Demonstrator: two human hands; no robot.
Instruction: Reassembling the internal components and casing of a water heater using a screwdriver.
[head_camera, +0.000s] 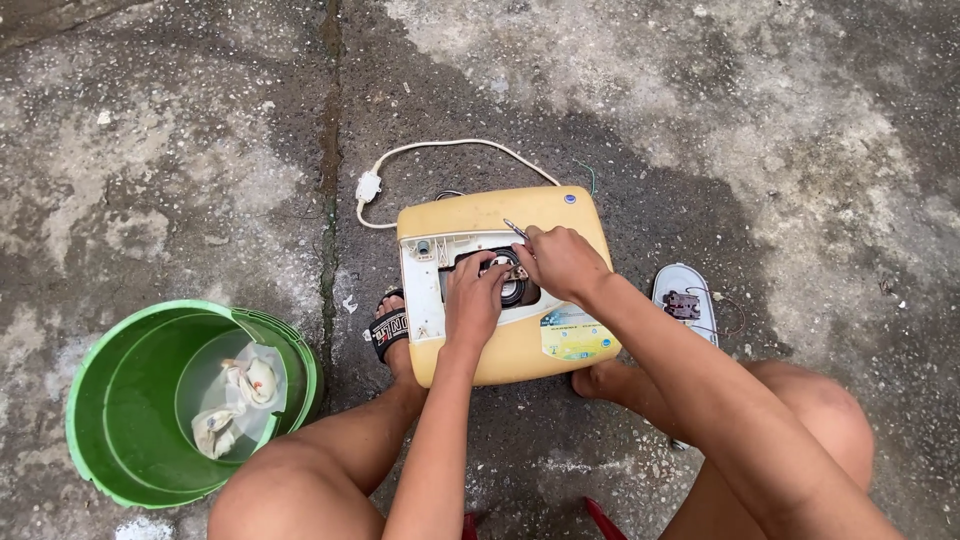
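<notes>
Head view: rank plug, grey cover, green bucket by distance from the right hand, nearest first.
From the right hand, on the yellow casing:
1. Grey cover, on the ground to the right of the casing, beside the forearm.
2. Plug, up and left, at the end of the white cord.
3. Green bucket, far left, past the left knee.

Left hand (474, 300) flat, fingers curled; right hand (560, 262) fisted, gripping.

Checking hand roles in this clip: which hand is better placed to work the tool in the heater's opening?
Right, probably. The right hand already grips the thin tool at the opening; the left hand rests on the round part there.
</notes>
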